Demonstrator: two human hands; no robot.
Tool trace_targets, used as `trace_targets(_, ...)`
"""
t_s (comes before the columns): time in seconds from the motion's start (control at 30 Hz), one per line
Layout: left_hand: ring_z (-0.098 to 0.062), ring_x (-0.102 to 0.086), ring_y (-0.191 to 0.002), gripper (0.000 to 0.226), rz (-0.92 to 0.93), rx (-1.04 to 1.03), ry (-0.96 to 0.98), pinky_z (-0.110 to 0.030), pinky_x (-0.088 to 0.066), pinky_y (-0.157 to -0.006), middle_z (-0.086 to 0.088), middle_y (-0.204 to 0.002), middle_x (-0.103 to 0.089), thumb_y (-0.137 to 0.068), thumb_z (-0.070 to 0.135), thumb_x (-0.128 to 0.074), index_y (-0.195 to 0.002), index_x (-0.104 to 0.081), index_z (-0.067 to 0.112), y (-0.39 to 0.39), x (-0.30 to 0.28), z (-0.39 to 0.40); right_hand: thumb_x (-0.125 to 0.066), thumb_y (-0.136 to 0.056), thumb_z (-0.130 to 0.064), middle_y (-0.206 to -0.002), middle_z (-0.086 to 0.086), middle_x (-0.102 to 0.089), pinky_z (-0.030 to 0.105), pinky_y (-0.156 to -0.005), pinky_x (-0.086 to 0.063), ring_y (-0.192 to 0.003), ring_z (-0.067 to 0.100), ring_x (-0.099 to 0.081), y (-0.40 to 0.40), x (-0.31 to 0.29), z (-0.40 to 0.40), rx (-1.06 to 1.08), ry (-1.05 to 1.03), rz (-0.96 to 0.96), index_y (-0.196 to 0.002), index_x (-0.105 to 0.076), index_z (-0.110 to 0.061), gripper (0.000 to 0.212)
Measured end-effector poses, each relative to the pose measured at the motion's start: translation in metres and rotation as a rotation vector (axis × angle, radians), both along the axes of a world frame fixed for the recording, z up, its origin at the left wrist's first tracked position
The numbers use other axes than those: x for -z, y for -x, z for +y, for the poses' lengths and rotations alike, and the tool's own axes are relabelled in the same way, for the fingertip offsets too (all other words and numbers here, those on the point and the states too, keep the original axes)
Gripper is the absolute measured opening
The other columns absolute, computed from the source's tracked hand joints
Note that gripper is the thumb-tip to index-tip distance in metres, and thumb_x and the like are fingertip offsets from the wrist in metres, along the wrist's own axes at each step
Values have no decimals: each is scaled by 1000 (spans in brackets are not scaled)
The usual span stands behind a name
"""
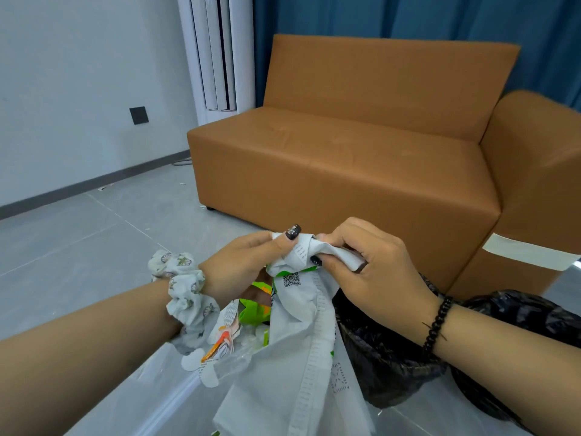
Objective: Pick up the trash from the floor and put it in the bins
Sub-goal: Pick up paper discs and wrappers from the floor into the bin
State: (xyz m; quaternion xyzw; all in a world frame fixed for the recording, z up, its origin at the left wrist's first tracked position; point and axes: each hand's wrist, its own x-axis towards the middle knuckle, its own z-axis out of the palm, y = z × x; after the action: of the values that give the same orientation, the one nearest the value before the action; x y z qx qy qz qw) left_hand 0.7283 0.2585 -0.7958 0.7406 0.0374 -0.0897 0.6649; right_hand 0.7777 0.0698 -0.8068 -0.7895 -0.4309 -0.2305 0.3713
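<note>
Both arms reach forward. The left hand and right hand meet, fingers curled, pinching something white.

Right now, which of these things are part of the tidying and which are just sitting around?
Part of the job:
left hand
right hand
white wrapper, gripped by both hands
bin with black liner

Just there:
orange sofa
blue curtain
wall socket

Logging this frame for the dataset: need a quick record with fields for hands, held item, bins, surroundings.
left hand: pinches top of white bag
right hand: grips same top edge
white bag: printed plastic, hangs down, crumpled, held by both hands
black-lined bin: right of the bag, below right hand
clear-lined bin: wrappers inside
sofa: orange, behind
floor: grey tiles
</note>
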Motion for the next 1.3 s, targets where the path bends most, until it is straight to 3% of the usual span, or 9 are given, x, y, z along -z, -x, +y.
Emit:
trace_targets(0.2, -17, -62, -66, 37, -231, -2, -28, -25, -49, -51, 1, -78, -71, -76, 34, -61, -104, -59, 10, -1, 4, 2, -67, -85, -15, -96, -1, -59, 36, -62, -52, -81, 21, -62, -4, 5, -3, -31, 17, -68, -95, -63, -8, 12)
trace_targets(0.3, -20, -63, -72, 36, -376, 16, -50, -29, -53, -55, -3, -85, -71, -77, 26, -66, -104, -56, 5, -3, 2, 6, -73, -77, -18, -103, -10, -59, 22, -74, -50, -93, 9, -59, -1, -1, -4, -20, 20, 204, -104, -59, -21, 30)
trace_targets(0.43, -19, -67, -84, 30, -520, 32, -146, -35, -57, -75, -6, -96, -70, -76, 19, -68, -103, -57, 10, -4, 2, 11, -69, -75, -37, -113, -8, -62, 41, -85, -55, -103, 16, -62, -3, -1, -6, -185, -17, 709, -115, -57, -30, 42)
trace_targets(0.57, -17, -67, -82, 32, -514, 68, -159, -31, -58, -73, -9, -98, -69, -75, 15, -71, -104, -57, 10, -3, 3, 11, -74, -77, -34, -107, -1, -68, 39, -77, -57, -96, 20, -67, -1, -3, -3, -212, -156, 813, -110, -65, -21, 37)
trace_targets(0.7, -3, -61, -55, 34, -363, 52, -5, -12, -44, -47, -3, -90, -68, -80, 8, -61, -112, -51, 1, -4, 1, 8, -74, -75, -20, -103, -3, -70, 31, -69, -57, -89, 16, -69, 0, -8, 1, -163, -277, 773, -103, -67, -20, 30)
trace_targets(0.93, -22, -51, -70, 63, -72, -18, 47, -28, -40, -62, -21, -103, -67, -75, 61, -65, -115, -60, 13, -7, 6, 11, -75, -77, -13, -109, -5, -61, 14, -86, -44, -104, 5, -58, 1, -7, 0, -71, -41, 167, -108, -63, -20, 33)
trace_targets(1.03, -16, -55, -65, 62, 20, 60, 51, -23, -38, -57, -6, -88, -70, -67, 72, -62, -99, -71, 19, -5, 4, 11, -73, -77, -5, -107, 3, -58, 20, -84, -46, -102, 13, -57, 0, -5, -1, -107, 14, 0, -109, -64, -9, 33)
trace_targets(1.17, -19, -64, -103, 68, -47, 53, 20, -31, -42, -98, -3, -110, -71, -59, 63, -64, -105, -71, 14, -11, 3, 13, -74, -76, -5, -108, 3, -57, 20, -84, -44, -104, 10, -56, 1, -7, -2, -130, 0, 12, -108, -65, -12, 34)
trace_targets(1.3, -24, -48, -85, 77, -139, 28, 43, -32, -38, -77, -15, -98, -61, -64, 56, -76, -115, -60, 0, -11, 1, 12, -76, -74, -15, -114, -6, -55, 26, -80, -51, -108, 10, -55, 0, -6, -3, -105, 25, 194, -115, -59, -27, 46)
